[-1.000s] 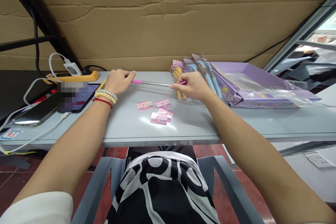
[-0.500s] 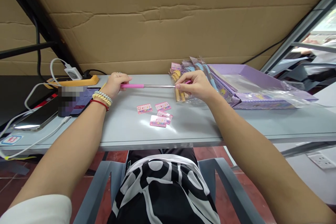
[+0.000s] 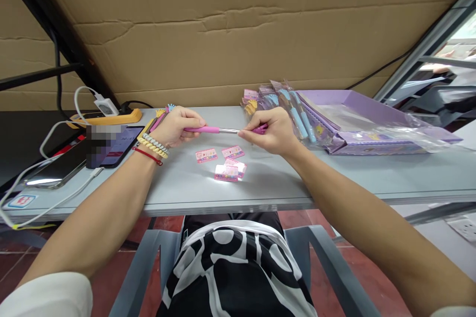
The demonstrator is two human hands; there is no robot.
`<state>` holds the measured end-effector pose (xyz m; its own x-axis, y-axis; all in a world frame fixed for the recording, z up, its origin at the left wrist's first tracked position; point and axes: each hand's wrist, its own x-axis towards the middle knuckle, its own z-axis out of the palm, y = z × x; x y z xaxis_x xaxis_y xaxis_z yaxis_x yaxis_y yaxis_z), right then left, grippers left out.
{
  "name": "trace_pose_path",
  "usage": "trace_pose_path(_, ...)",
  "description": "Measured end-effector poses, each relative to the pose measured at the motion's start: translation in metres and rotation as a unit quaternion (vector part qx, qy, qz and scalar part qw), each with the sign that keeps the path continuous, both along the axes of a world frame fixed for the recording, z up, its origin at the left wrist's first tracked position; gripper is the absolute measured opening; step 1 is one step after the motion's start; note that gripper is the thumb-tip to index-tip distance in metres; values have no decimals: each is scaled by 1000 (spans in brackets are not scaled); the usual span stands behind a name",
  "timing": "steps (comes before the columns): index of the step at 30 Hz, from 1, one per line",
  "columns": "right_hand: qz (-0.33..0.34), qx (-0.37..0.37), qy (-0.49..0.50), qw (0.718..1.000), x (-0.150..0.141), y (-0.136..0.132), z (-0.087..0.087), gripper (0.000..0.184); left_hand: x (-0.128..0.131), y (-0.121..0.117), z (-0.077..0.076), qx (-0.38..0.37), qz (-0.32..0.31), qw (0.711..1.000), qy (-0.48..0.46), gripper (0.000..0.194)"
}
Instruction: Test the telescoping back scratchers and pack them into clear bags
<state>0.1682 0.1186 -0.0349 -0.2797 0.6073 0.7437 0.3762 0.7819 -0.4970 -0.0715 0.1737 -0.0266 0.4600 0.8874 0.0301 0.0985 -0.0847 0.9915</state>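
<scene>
A pink telescopic back scratcher (image 3: 207, 130) is held level above the table between my two hands. My left hand (image 3: 177, 126) is closed around its pink handle. My right hand (image 3: 273, 131) pinches the other end, where the pink head sticks out behind the fingers. A short piece of metal rod shows between them. Beyond my left wrist lie more back scratchers (image 3: 160, 114) with yellow, blue and pink parts, partly hidden by that hand. Several small pink printed cards (image 3: 206, 155) lie on the table below the rod, two of them overlapping.
Bagged back scratchers (image 3: 295, 114) with blue and yellow parts lie beyond my right hand, beside a purple box (image 3: 386, 146) with clear plastic in it. At left are phones (image 3: 119, 146), white cables and a yellow power strip (image 3: 111, 118). Cardboard (image 3: 238, 49) stands behind the grey table (image 3: 178, 193).
My hands have come closer together, and the metal rod showing between them is much shorter. My left hand moved right, uncovering the back scratchers behind it.
</scene>
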Motion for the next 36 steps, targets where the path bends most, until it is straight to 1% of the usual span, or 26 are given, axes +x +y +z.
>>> trace_pose_path(5, -1, 91, -4, 996, -7, -7, -2, 30, 7, -13, 9, 20, -8, 1000, -4, 19)
trace_pose_path(8, 3, 119, 7, 993, -7, -6, -3, 29, 8, -18, 12, 45, 1, 999, 7, 20)
trace_pose_path(10, -4, 108, 8, 994, -5, -5, -4, 30, 9, -19, 12, 67, 9, 998, 15, 21)
trace_pose_path(12, -18, 73, 0, 997, -3, -3, -3, 33, 9, -20, 12, 94, 12, 995, 27, 22)
trace_pose_path(14, -36, 29, -11, 999, 0, -1, -3, 35, 9, -19, 11, 138, 15, 989, 59, 24)
trace_pose_path(16, -51, -6, -19, 998, 2, 2, -4, 36, 10, -19, 10, 199, 23, 972, 124, 29)
trace_pose_path(17, -56, -18, -23, 998, 3, 4, -4, 35, 10, -19, 10, 235, 28, 958, 165, 33)
trace_pose_path(19, -56, -27, -37, 997, 4, 8, -6, 32, 12, -19, 8, 306, 36, 918, 249, 40)
trace_pose_path(22, -44, -17, -68, 997, 8, 11, -6, 28, 18, -19, 3, 393, 25, 846, 359, 53)
trace_pose_path(24, -46, -15, -85, 995, 10, 11, -4, 28, 22, -19, -2, 427, 10, 805, 413, 57)
trace_pose_path(26, -55, -18, -97, 994, 12, 10, -2, 28, 26, -20, -7, 447, 3, 778, 443, 56)
trace_pose_path(28, -61, -19, -109, 992, 14, 11, -1, 28, 30, -20, -11, 460, 2, 765, 452, 52)
trace_pose_path(30, -60, -22, -120, 991, 14, 13, -2, 28, 34, -21, -16, 468, -6, 761, 449, 46)
trace_pose_path(33, -69, -37, -120, 990, 15, 16, -5, 32, 39, -23, -21, 477, -30, 767, 428, 38)
trace_pose_path(36, -78, -54, -116, 989, 15, 18, -6, 37, 42, -23, -24, 487, -52, 779, 392, 34)
